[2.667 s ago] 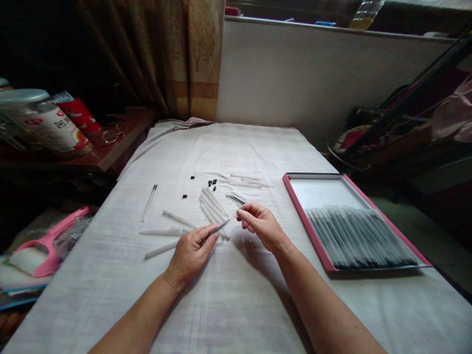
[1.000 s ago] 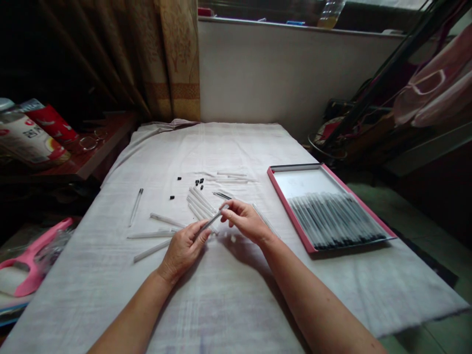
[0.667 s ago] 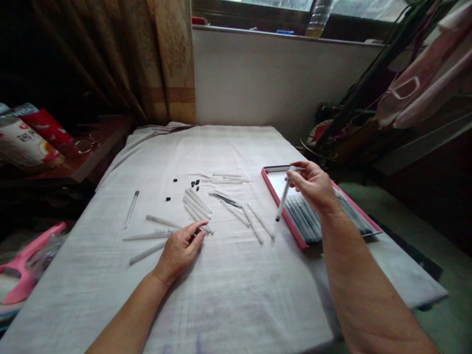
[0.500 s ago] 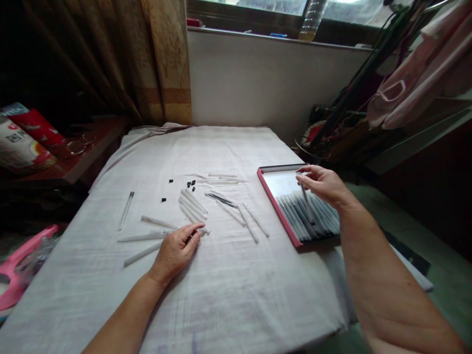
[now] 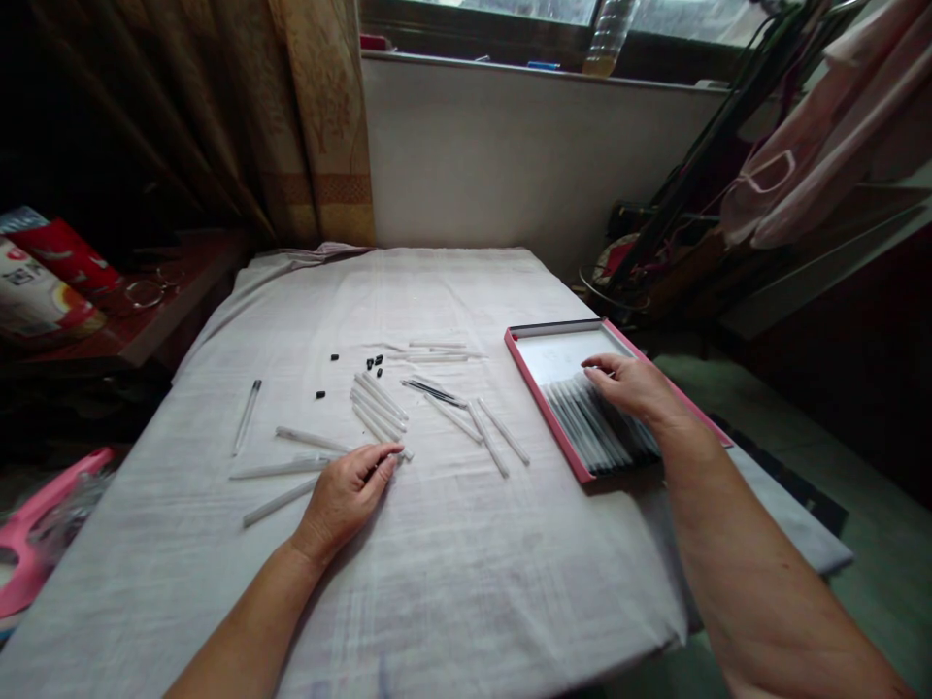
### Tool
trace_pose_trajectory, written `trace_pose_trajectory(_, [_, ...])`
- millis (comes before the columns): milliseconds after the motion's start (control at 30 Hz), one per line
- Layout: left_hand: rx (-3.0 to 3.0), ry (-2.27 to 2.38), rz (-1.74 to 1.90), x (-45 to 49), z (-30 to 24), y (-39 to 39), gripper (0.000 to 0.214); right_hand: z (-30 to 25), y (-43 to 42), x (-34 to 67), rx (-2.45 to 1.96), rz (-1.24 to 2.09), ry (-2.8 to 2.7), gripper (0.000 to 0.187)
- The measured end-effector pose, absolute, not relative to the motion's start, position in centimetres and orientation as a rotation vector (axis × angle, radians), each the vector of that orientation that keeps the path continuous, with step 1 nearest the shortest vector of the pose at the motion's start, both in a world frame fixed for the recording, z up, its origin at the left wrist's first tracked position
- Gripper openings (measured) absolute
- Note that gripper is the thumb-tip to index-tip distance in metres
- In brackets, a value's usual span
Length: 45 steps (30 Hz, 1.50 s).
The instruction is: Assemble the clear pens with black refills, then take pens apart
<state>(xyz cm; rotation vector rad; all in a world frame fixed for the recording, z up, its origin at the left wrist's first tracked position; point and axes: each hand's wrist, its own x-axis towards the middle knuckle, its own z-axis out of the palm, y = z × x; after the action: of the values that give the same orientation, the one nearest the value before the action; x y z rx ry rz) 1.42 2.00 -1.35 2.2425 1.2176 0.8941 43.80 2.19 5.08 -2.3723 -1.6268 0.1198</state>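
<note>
My right hand [image 5: 627, 386] is over a shallow red-edged box [image 5: 546, 413], thumb and fingers pinched at the upper end of a pen lying among the others; the fingers partly hide it. A row of clear pens with dark ends [image 5: 604, 427] fills the box's near half. My left hand [image 5: 356, 485] rests on the cloth, fingers loosely bent, thumb and forefinger a little apart, nothing visibly held. Its fingertips are beside a group of clear pen barrels [image 5: 380, 400]. Longer whitish tubes [image 5: 281, 501] lie left of it. Thin black refills [image 5: 435, 392] lie beyond, near small black caps [image 5: 374, 362].
A white cloth [image 5: 466, 582] covers the table. More barrels [image 5: 498, 437] lie left of the box, and one dark-ended tube [image 5: 247, 417] at far left. A side table holds glasses [image 5: 149, 291] and a jar [image 5: 40, 296]. A curtain [image 5: 320, 126] hangs behind.
My right hand has lowered into the box, and the pen that was tilted in its fingers now lies down among the others. The left hand has stayed in place.
</note>
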Motion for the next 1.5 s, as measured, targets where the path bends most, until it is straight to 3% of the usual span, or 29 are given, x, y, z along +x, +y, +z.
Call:
trace_pose_trajectory(133, [2.25,1.214,0.895,1.4,-1.4,2.0,0.031,5.2,2.6,43.2,-2.271,-0.089,-1.892,0.034])
trace_pose_trajectory(467, [2.247,1.171,0.904,1.5,-1.2,1.8,0.026,4.5,2.5,42.3,-2.433,-0.133,-2.178,0.04])
trace_pose_trajectory(700, [2.056,1.239,1.112,0.8,-0.2,1.9,0.024,4.9,3.2,39.7,-1.998,-0.3,-2.075,0.031])
trace_pose_trajectory(1000, [1.795,1.584,1.386,-2.4,1.4,3.1,0.036,3.9,4.6,24.7,-1.792,0.219,-2.348,0.025])
trace_pose_trajectory(1367, [2.027,1.538,1.29,-2.2,0.2,3.2,0.034,3.4,6.8,18.2,-2.051,0.303,-2.354,0.026])
trace_pose_trajectory(1500, [2.06,1.505,1.263,-1.8,0.2,3.2,0.032,3.2,5.7,18.1,-1.93,0.346,-2.262,0.024])
